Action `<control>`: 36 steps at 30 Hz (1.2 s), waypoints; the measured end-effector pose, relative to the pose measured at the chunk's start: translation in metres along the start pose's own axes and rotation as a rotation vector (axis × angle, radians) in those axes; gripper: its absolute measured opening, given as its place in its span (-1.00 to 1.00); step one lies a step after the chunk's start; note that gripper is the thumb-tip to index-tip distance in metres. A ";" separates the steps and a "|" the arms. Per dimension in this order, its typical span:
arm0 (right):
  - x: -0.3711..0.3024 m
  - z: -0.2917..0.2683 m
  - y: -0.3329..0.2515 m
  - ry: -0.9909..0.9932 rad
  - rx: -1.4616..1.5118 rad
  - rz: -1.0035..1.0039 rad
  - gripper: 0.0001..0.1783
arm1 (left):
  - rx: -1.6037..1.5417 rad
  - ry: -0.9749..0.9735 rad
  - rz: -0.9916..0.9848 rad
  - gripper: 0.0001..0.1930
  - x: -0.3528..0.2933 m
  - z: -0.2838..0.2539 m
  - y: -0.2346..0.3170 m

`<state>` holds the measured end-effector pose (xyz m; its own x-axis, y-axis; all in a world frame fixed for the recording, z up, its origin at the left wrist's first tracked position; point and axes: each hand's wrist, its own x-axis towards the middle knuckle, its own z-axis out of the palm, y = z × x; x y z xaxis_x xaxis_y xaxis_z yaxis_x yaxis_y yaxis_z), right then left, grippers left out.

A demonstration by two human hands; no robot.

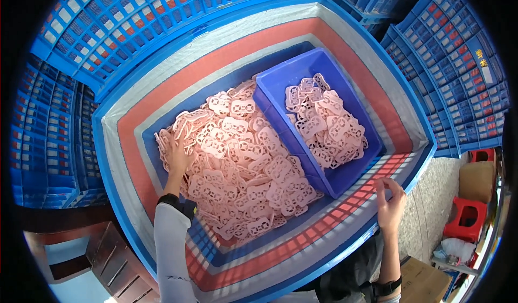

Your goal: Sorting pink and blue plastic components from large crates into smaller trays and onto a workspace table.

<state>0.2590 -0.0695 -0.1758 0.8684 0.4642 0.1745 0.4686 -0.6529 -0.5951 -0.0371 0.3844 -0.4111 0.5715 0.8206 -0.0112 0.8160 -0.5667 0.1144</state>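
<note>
A large heap of flat pale-pink plastic pieces (237,157), pierced with oval and round holes, lies in a big blue crate (100,141) lined with striped woven sheet. My left hand (177,156) reaches into the left side of the heap, fingers apart against the pieces; its fingertips are partly hidden among them. In the crate's right half a blue-violet plastic bin (280,135) stands tilted, with more of the pink pieces (329,122) inside. Over the crate's near right rim is my right hand (391,203), its fingers curled toward the thumb, and no piece shows in it.
Stacked blue slatted crates stand at the far side (178,11), the left (48,135) and the right (453,65). Red plastic stools (465,216) and a cardboard box (423,281) are on the right. A dark wooden piece of furniture (116,260) is at the lower left.
</note>
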 end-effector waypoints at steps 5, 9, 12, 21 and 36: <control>0.002 0.000 0.003 0.014 -0.053 -0.028 -0.88 | -0.098 -0.043 -0.117 -0.18 0.013 -0.014 -0.003; 0.003 -0.001 -0.003 0.013 -0.030 -0.036 -0.90 | -0.258 -0.059 -0.101 -0.25 0.030 -0.089 0.014; 0.002 -0.005 -0.002 0.029 -0.052 -0.048 -0.92 | -0.352 -0.043 0.141 -0.30 0.037 -0.143 0.059; 0.001 -0.003 -0.004 0.022 -0.036 -0.100 -0.91 | -0.219 0.132 1.050 -0.26 0.048 -0.191 0.276; 0.002 -0.001 -0.001 0.001 -0.033 -0.071 -0.89 | -1.056 0.159 -0.660 -0.13 0.004 0.076 0.038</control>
<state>0.2609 -0.0690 -0.1739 0.8328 0.5098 0.2159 0.5342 -0.6376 -0.5550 0.0031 0.3607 -0.4826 0.0044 0.9662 -0.2579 0.4320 0.2308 0.8718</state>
